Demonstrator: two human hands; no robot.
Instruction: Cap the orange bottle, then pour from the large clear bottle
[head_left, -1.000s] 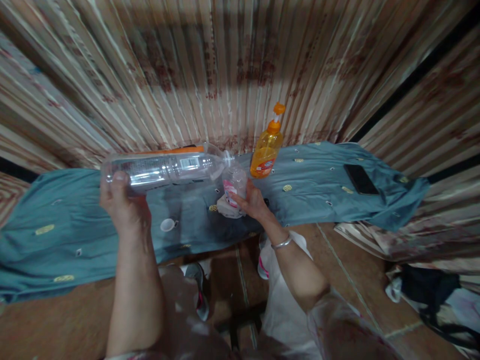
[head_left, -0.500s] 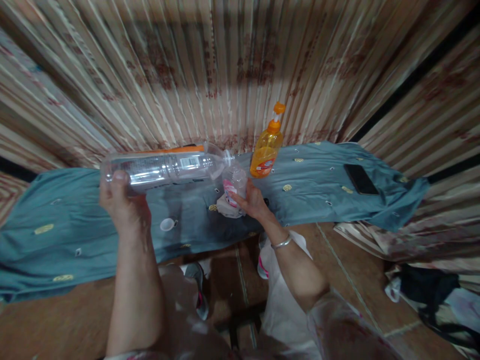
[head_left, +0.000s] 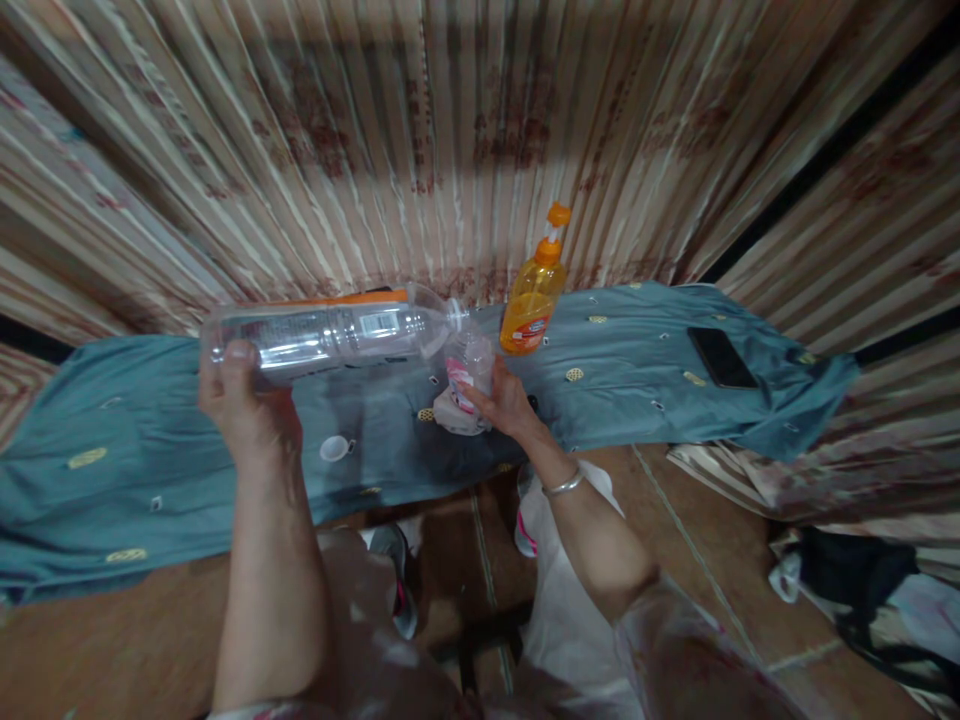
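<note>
My left hand (head_left: 244, 405) grips the base end of a large clear plastic bottle (head_left: 337, 333), held on its side with its open neck pointing right. Its mouth meets the top of a small clear bottle with a pink label (head_left: 466, 365). My right hand (head_left: 504, 400) is wrapped around that small bottle, holding it upright over a blue-grey cloth (head_left: 637, 370). A white rag (head_left: 450, 413) lies just under the small bottle. A white cap (head_left: 334, 449) rests on the cloth between my hands.
An orange pump bottle (head_left: 534, 295) stands behind my right hand. A black phone (head_left: 721, 358) lies on the cloth at the right. A patterned curtain (head_left: 480, 140) hangs behind. Dark bags (head_left: 870, 590) sit on the tiled floor at lower right.
</note>
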